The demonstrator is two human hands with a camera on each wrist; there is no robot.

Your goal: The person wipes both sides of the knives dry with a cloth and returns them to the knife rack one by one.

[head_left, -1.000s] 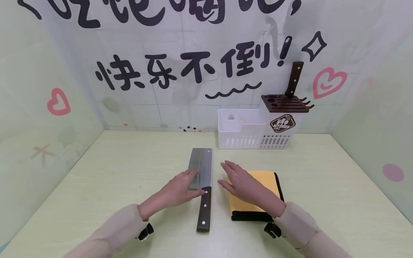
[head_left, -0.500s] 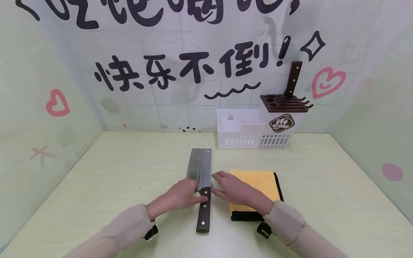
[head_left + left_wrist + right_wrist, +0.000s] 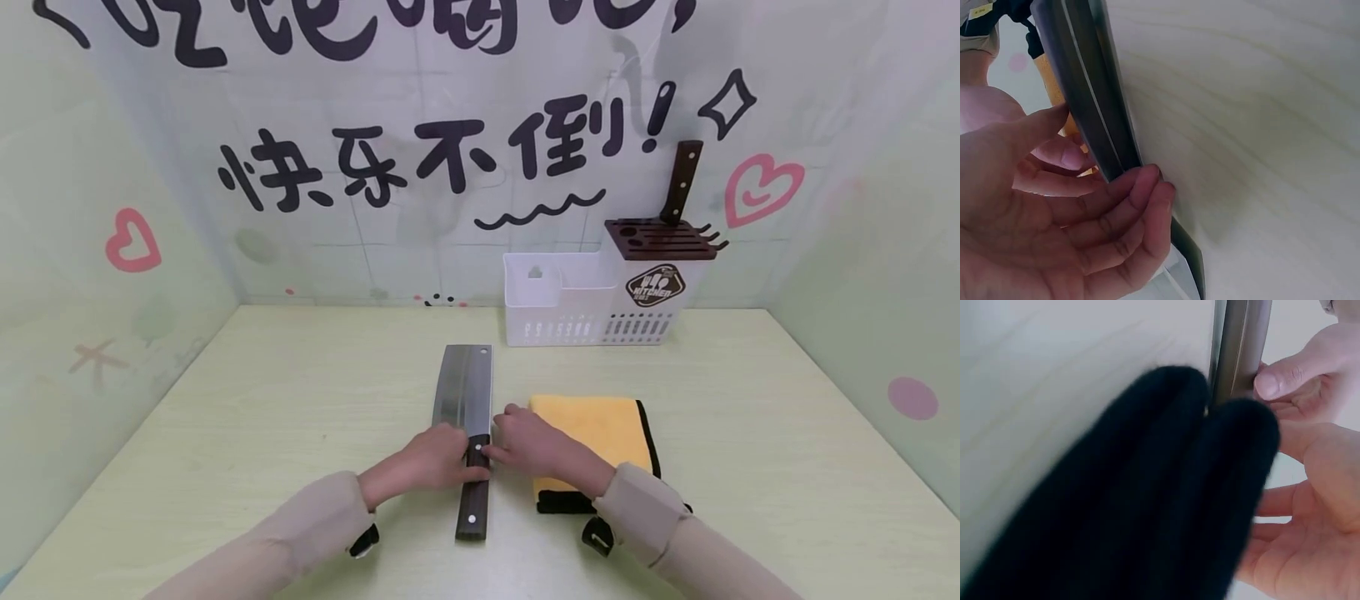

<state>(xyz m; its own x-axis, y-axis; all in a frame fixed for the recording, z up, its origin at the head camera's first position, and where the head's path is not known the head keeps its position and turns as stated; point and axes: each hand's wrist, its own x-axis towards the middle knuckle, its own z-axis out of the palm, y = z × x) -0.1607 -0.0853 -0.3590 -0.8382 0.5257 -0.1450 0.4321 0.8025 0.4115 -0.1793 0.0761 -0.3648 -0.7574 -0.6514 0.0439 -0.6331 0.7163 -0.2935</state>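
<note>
A cleaver (image 3: 465,383) lies flat on the table, its broad steel blade pointing away and its dark riveted handle towards me. From the left, my left hand (image 3: 435,458) grips the front of the handle: the thumb lies across it, and in the left wrist view the curled fingers (image 3: 1129,231) meet its edge near the blade. My right hand (image 3: 536,446) comes from the other side, its thumb on the handle just behind the blade and its fingers bent down beside the blade. The right wrist view has the handle (image 3: 1244,350) partly hidden by dark cloth.
A folded yellow towel (image 3: 592,425) with black edging lies under my right wrist. At the back right stands a white perforated holder (image 3: 562,321) with a brown slotted top; a dark-handled knife (image 3: 682,179) stands in it. Printed walls enclose the table (image 3: 315,358).
Both hands have moved in towards the cleaver's handle and lower. Their fingers, straighter before, have curled, and the right thumb has come onto the handle. The cleaver lies where it was.
</note>
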